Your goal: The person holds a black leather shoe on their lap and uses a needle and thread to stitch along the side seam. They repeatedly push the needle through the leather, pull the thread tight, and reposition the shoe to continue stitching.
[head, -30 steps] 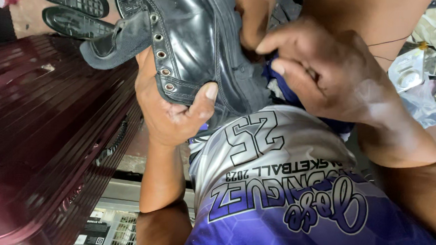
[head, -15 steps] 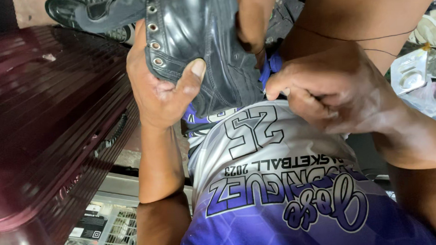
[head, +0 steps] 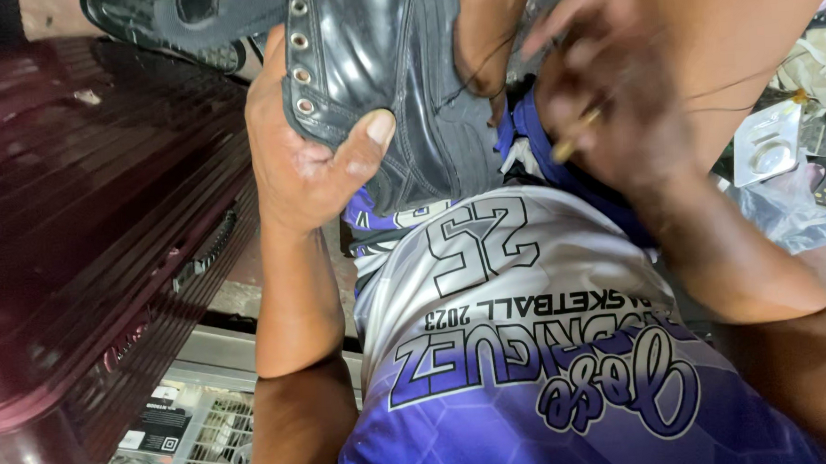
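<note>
Beside a maroon suitcase (head: 83,230), a black boot (head: 376,74) is clamped in the left grip (head: 310,153); the blurred right grip's (head: 614,108) state cannot be told.

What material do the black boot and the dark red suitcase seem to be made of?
Black boot: probably leather or imitation leather, glossy with creases and metal eyelets; left hand grips it. Dark red suitcase: likely hard plastic shell, shiny and ribbed.

Above the black boot (head: 376,64), the top edge cuts off its upper part, and the right hand (head: 613,99) beside it is motion-blurred.
</note>
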`<state>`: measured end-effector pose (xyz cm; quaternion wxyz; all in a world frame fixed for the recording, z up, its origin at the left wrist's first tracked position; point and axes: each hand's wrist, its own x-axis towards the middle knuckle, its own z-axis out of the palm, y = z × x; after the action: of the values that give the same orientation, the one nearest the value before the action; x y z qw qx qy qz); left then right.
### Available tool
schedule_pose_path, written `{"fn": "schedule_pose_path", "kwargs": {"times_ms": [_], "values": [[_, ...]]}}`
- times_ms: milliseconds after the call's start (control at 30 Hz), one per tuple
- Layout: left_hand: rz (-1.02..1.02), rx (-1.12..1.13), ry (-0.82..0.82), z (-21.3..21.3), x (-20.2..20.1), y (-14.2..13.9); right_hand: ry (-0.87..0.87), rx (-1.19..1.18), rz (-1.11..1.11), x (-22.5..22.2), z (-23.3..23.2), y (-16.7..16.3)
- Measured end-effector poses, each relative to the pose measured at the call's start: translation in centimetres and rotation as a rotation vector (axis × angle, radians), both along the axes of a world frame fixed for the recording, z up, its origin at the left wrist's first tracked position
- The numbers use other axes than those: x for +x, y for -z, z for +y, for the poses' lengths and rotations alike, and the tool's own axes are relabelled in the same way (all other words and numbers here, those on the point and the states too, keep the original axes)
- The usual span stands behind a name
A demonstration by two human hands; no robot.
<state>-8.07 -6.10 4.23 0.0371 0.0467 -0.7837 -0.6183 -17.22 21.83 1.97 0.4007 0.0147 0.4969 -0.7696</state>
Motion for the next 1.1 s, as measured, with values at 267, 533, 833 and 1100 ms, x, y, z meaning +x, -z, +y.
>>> {"fn": "schedule_pose_path", "kwargs": {"times_ms": [267, 533, 833, 1100], "values": [[0.006, -0.040, -0.005, 0.0, -1.3, -1.6, -0.295, 0.238, -0.155, 5.7, 2.0, 0.1], [0.117, -0.181, 0.077, 0.3, -0.6, -1.3, -0.188, 0.239, 0.436, 4.6, 2.4, -3.3], [0.076, -0.120, 0.059, 0.3, -1.6, -1.4, -0.315, 0.622, 1.610, -0.9, -0.6, -6.1], [0.095, -0.138, 0.054, 0.3, -1.7, -1.4, -0.288, 0.715, 1.804, -3.0, -2.5, -7.3]]}}
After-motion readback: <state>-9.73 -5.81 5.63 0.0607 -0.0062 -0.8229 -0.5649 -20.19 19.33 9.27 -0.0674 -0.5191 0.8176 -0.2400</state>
